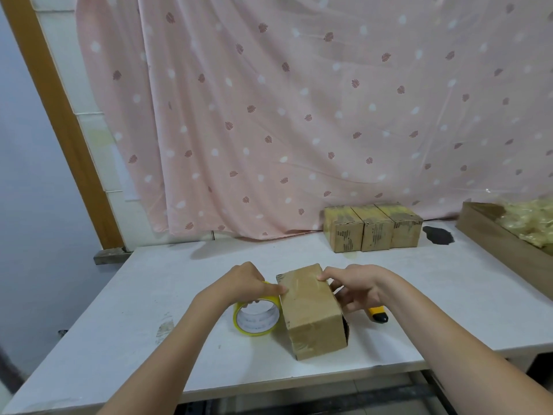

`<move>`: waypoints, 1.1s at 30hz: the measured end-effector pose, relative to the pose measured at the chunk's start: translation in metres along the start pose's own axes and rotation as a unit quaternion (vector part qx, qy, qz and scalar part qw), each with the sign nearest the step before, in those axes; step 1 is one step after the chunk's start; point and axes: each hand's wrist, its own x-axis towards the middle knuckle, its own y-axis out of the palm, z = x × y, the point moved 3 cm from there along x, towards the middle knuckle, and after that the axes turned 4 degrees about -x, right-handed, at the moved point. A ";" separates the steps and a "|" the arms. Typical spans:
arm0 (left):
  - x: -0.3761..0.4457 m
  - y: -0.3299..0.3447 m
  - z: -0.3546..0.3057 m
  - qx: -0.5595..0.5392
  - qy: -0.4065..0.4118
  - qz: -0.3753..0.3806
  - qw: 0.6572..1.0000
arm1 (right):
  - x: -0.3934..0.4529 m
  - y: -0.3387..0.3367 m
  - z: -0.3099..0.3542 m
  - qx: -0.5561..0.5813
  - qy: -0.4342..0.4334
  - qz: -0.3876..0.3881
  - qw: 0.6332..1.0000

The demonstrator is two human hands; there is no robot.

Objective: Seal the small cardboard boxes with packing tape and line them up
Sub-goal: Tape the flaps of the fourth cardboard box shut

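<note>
**Inspector:** Nearest the camera, close to the front edge of the desk (125, 295), one cardboard box (311, 310) rests on its long side. Tape already runs along its upper face.

**Clerk:** And the hands?

**Inspector:** Left hand (242, 283) sits at the box's left upper edge, fingers curled, thumb and fingertips pinching at that edge above the tape roll (258, 317). Whether it grips the roll itself or only a strip of tape, I cannot tell. Right hand (356, 287) holds the box's far right corner, index finger pressed on the top face, remaining fingers curled down against the right side.

**Clerk:** Position of the roll?

**Inspector:** Standing on edge, touching the box's left side, yellowish rim, white core facing the camera.

**Clerk:** Anything else on the desk?

**Inspector:** A yellow-and-black cutter (377, 313) lies just beside the right wrist, partly hidden by it. Three sealed boxes (372, 229) stand in a row, touching each other, at the back edge against the pink curtain (299, 100). A dark stain (437, 235) marks the surface just right of that row. At the right edge, a brown tray (490, 235) holds pale yellowish crumpled material (532, 218); its nature is unclear.
</note>
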 end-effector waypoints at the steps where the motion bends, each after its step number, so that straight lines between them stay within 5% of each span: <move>1: 0.002 0.002 -0.001 0.000 -0.001 0.003 1.000 | 0.000 0.000 -0.002 0.002 0.001 -0.001 1.000; 5: 0.007 0.004 -0.005 0.007 -0.006 0.009 1.000 | -0.008 -0.002 0.002 -0.093 -0.025 -0.092 0.991; 9: 0.009 0.004 -0.008 0.012 -0.003 0.015 1.000 | -0.037 0.021 0.023 -0.315 -0.183 -0.270 0.892; 12: 0.009 0.006 -0.005 0.002 -0.005 0.012 1.000 | -0.057 0.060 0.022 -0.402 -0.295 -0.220 0.839; 16: 0.012 0.011 -0.001 -0.013 -0.009 0.010 1.000 | -0.059 0.080 -0.001 -0.512 -0.278 -0.165 0.796; 27: 0.001 0.017 -0.003 -0.048 0.003 -0.013 0.999 | -0.042 0.074 0.025 -0.432 -0.197 -0.245 0.845; 33: -0.004 0.016 -0.001 -0.090 0.009 -0.025 0.996 | -0.011 0.091 0.009 -0.480 -0.155 -0.233 0.831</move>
